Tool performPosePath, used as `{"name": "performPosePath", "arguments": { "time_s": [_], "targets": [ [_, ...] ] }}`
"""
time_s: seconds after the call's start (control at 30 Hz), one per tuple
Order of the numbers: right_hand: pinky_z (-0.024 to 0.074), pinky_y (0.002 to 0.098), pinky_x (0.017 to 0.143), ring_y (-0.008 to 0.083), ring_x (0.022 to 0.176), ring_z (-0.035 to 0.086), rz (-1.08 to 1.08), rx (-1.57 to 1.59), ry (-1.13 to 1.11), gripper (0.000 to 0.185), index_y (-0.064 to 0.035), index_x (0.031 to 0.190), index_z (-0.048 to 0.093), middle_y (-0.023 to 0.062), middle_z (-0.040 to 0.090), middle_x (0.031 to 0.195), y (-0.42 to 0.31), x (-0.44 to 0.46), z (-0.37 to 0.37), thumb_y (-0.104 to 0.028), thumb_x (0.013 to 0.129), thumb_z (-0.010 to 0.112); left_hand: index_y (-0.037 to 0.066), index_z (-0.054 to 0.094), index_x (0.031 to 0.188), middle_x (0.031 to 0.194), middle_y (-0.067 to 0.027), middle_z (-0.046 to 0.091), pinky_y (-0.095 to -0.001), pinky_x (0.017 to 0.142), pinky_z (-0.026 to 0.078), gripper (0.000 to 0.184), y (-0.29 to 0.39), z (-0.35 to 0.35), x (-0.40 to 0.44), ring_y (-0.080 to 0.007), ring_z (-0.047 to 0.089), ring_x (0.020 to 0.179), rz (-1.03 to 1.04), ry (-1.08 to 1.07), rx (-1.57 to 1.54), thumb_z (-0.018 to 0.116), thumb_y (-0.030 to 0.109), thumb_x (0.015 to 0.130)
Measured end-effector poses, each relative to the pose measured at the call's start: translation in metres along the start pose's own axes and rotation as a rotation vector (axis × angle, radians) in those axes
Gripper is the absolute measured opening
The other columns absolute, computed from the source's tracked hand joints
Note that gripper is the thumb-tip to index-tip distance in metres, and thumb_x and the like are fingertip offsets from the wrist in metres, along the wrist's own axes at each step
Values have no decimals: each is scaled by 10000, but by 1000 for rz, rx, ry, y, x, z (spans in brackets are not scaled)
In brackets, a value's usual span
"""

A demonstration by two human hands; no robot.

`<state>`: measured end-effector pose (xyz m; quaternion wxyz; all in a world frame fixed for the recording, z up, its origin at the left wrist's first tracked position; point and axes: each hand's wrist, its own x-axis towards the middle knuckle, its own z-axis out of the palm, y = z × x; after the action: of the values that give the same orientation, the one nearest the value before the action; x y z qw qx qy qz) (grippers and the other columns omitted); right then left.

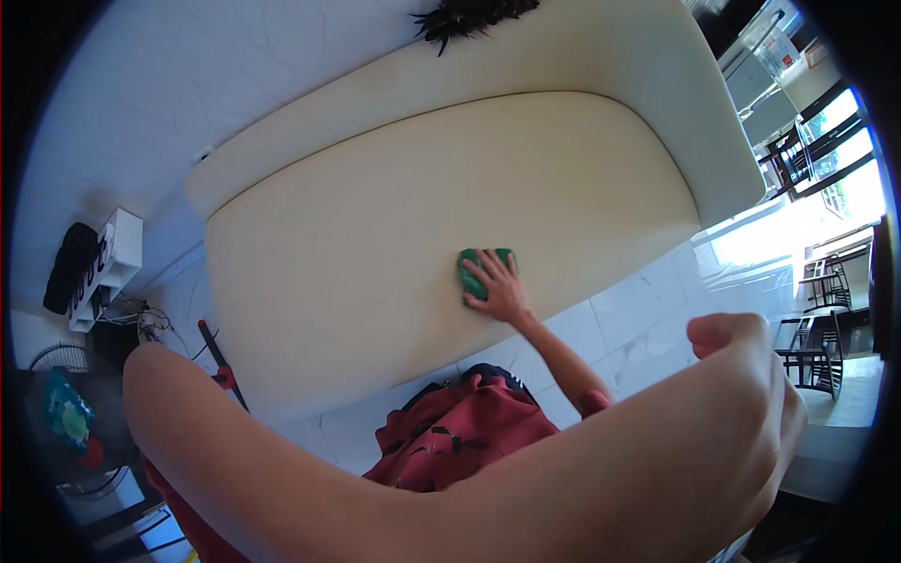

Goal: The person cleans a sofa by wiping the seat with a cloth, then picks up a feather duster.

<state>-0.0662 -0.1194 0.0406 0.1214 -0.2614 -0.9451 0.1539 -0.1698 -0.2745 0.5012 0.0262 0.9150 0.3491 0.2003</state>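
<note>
My right hand (499,286) lies palm down with its fingers spread over a folded green cloth (475,269). It presses the cloth on the seat of a cream sofa (357,216), near the front edge. My left hand (751,403) is raised close to the camera at the right, the forearm crossing the whole lower view. Its fingers are curled closed, and the inside of the fist is hidden. Under the forearm shows red clothing (469,432).
A black feathery bundle (474,19) rests atop the sofa's back. At left are a white shelf unit (120,246), tangled cables (150,319) and a red-and-black pole (221,361). Dark chairs (817,357) stand at right on the tiled floor (648,300).
</note>
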Motion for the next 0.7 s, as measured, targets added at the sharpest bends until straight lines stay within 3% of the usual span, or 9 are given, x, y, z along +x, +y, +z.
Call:
{"name": "performPosePath", "arguments": {
  "time_s": [0.1,0.13,0.17,0.23,0.33,0.43,0.57,0.6,0.7],
  "targets": [
    [183,600,1114,323,1379,322,263,-141,171,672,-224,1410,438,117,350,1498,39,13,-4,-458,807,620,156,737,1031,849,-33,674,-263,684,526,298,18,-6,-3,-130,605,665,31,-130,142,681,89,746],
    [175,610,1112,328,1385,306,370,-187,255,661,-201,1409,441,129,354,1493,42,20,-4,-436,817,614,212,672,1207,951,-62,662,-332,751,550,450,22,-24,18,-161,614,683,-41,-536,114,659,90,774],
    [175,610,1112,328,1385,306,363,-165,241,661,-201,1409,441,129,354,1493,29,19,10,-436,817,614,212,672,1207,951,-62,662,-332,751,550,450,21,-14,14,-161,614,683,-60,-552,103,659,90,774],
    [165,618,1113,327,1392,289,464,-221,283,667,-185,1410,439,136,352,1492,-1,30,16,-434,817,613,65,654,940,865,-58,591,-286,609,478,114,9,31,-3,-201,607,746,147,0,183,601,130,863],
    [144,597,1136,320,1410,263,50,-38,16,697,-208,1437,398,120,315,1515,-58,9,24,-433,813,613,49,638,721,814,-58,559,-306,696,485,181,-27,111,-26,-173,605,813,74,98,-78,631,197,826],
    [144,588,1137,318,1405,272,-179,-200,3,685,-220,1428,408,116,322,1512,0,10,14,-442,811,606,43,557,766,828,-68,560,-411,745,481,266,-91,226,-88,-280,601,825,-314,268,-368,704,264,790],
    [138,606,1124,336,1398,275,343,-166,179,704,-168,1431,397,142,321,1509,59,41,-8,-452,815,582,53,488,698,810,-77,557,-385,608,467,377,-109,326,-210,-290,571,687,-1120,190,-364,764,306,744],
    [137,615,1118,343,1397,274,510,-253,260,716,-143,1431,392,154,324,1504,63,44,-4,-455,814,579,55,492,732,813,-85,551,-394,619,459,351,-107,338,-226,-293,571,706,-1197,213,-372,751,292,756],
    [113,631,1118,358,1408,248,303,-144,162,777,-65,1419,375,198,311,1496,-5,49,22,-471,794,591,45,518,877,905,-124,556,-414,713,455,313,-120,353,-216,-315,570,831,-1280,431,-289,704,284,799]
  ]
}}
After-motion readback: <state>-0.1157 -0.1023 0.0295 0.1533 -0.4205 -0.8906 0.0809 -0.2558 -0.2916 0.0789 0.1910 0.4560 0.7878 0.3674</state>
